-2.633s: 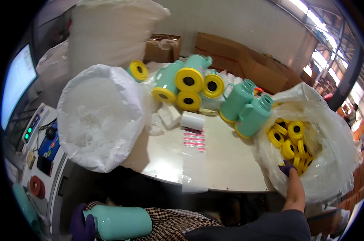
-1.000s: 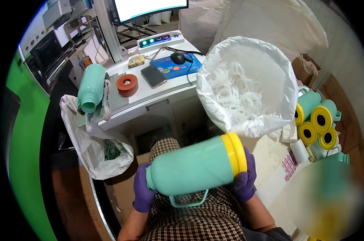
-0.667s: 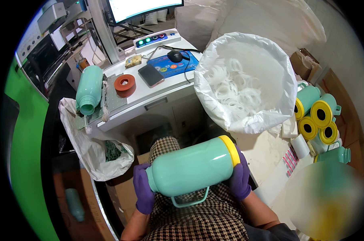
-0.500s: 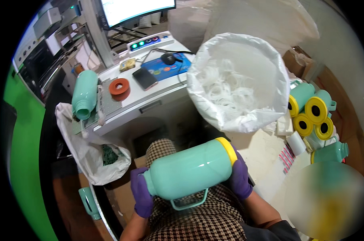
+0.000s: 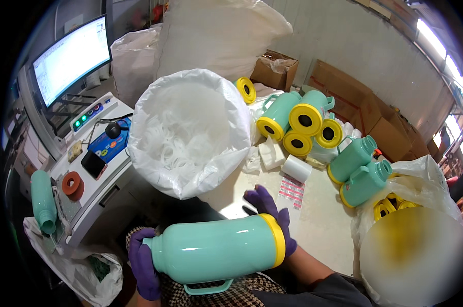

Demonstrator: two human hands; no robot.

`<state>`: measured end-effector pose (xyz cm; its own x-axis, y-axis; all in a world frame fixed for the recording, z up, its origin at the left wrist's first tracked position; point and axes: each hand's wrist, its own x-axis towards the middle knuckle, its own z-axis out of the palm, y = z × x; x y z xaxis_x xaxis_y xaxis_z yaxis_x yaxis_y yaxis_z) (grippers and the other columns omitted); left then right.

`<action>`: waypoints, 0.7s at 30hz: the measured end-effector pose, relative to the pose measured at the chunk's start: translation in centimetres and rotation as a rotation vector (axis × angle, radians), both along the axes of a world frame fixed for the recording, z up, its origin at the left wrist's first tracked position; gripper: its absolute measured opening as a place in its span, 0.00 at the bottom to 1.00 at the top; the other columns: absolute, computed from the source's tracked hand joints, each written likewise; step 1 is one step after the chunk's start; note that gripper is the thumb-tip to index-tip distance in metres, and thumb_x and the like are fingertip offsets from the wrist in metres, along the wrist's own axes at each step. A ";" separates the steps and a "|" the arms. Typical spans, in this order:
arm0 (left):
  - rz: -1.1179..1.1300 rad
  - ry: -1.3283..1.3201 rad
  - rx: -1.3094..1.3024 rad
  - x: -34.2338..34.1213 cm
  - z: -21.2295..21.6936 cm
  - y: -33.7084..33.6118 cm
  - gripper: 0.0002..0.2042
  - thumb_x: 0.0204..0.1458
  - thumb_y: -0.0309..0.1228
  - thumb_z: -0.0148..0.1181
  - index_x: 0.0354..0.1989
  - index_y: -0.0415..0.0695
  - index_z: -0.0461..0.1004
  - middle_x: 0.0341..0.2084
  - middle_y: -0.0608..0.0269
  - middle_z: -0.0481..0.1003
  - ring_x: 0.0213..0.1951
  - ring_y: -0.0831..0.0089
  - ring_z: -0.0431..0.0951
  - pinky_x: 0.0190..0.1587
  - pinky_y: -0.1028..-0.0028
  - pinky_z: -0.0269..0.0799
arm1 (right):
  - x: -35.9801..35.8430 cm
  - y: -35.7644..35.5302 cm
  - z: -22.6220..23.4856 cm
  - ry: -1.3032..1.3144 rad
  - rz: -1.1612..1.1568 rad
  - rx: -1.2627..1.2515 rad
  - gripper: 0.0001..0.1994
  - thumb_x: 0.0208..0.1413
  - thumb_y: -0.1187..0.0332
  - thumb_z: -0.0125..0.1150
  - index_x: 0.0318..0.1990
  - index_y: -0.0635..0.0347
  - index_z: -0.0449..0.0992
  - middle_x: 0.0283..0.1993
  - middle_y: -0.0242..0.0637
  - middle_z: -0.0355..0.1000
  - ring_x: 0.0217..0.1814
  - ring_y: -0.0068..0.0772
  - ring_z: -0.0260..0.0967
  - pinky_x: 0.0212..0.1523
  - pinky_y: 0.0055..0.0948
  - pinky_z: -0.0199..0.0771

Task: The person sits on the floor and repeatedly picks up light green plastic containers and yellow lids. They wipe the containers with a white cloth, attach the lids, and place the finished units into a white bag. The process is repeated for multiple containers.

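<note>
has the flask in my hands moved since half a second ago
Cannot tell. The flask lies level across the lap in both hands, as before; the camera swung, so the white bag and everything else shifted around it.

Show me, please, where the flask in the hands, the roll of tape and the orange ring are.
flask [image 5: 216, 250]: head view, middle of its mint-green body.
roll of tape [image 5: 296, 168]: head view, its white side.
orange ring [image 5: 71, 183]: head view, its top rim.

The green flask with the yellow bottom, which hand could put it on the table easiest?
Probably the right hand. It grips the flask at its yellow end, next to the table. The left hand holds the neck end, over the lap and farther from it.
</note>
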<state>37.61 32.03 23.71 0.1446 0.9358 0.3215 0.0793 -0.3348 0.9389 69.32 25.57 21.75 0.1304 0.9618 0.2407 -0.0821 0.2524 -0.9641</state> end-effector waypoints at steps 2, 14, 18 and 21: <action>-0.077 -0.049 -0.056 0.4 1.5 0.4 0.19 0.69 0.43 0.41 0.52 0.40 0.69 0.41 0.62 0.73 0.44 0.74 0.72 0.51 0.72 0.68 | 4.0 -1.1 -3.1 0.236 0.281 -0.300 0.35 0.65 0.53 0.47 0.75 0.60 0.51 0.74 0.47 0.59 0.76 0.41 0.55 0.76 0.41 0.50; -0.192 -0.692 -0.283 3.0 1.1 3.1 0.20 0.68 0.38 0.48 0.64 0.44 0.63 0.50 0.51 0.74 0.49 0.55 0.80 0.45 0.56 0.84 | 13.3 -0.1 -4.7 0.272 -0.506 -0.084 0.30 0.66 0.67 0.59 0.73 0.58 0.60 0.73 0.42 0.61 0.73 0.33 0.58 0.72 0.34 0.56; -0.061 -0.432 -0.350 -1.7 -3.2 0.1 0.14 0.68 0.31 0.49 0.57 0.39 0.67 0.46 0.54 0.75 0.47 0.61 0.80 0.48 0.62 0.81 | 21.6 9.5 2.3 -0.147 -0.927 0.344 0.30 0.65 0.68 0.61 0.73 0.58 0.59 0.73 0.42 0.60 0.73 0.34 0.58 0.73 0.36 0.55; 0.133 -0.651 -0.455 -7.2 -7.4 -1.6 0.12 0.69 0.29 0.47 0.55 0.37 0.68 0.46 0.54 0.75 0.45 0.66 0.80 0.49 0.67 0.80 | 24.0 19.2 7.2 -0.761 -0.934 0.635 0.31 0.63 0.70 0.61 0.73 0.58 0.60 0.74 0.43 0.60 0.77 0.39 0.54 0.75 0.38 0.51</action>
<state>30.37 30.45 16.29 -0.0625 0.9915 -0.1141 -0.5186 0.0654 0.8525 93.31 44.76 28.96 0.3036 0.2861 0.9088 0.8575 0.3338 -0.3915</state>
